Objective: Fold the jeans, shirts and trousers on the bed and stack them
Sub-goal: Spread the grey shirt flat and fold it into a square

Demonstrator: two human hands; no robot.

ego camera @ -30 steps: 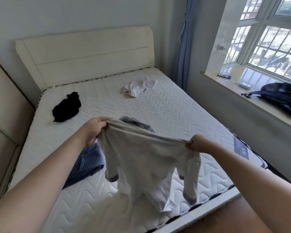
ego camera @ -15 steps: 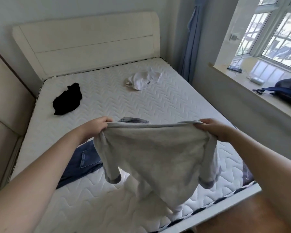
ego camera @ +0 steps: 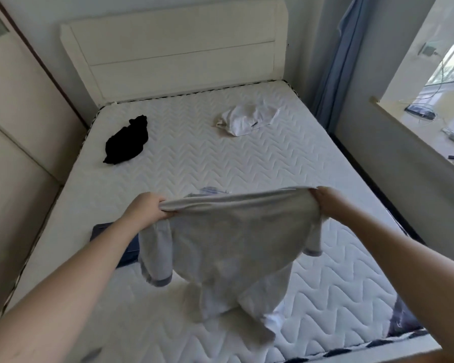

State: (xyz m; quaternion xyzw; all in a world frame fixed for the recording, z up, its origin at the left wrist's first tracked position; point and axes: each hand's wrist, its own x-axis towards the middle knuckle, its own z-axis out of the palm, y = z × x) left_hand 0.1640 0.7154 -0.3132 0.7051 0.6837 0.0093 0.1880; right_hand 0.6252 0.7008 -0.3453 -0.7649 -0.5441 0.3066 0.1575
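left hand (ego camera: 146,208): grips shirt (ego camera: 236,231) edge
right hand (ego camera: 329,201): grips opposite edge
shirt: spread above bed (ego camera: 194,158), hem touching mattress
jeans (ego camera: 121,247): 9 o'clock of shirt

You are in a home bedroom. Evidence: bare quilted mattress (ego camera: 247,163) with a cream headboard (ego camera: 178,48) against the wall, wardrobe doors (ego camera: 16,106) on your left, blue curtain (ego camera: 344,53) beside a window sill (ego camera: 417,142), loose garments lying on the mattress.
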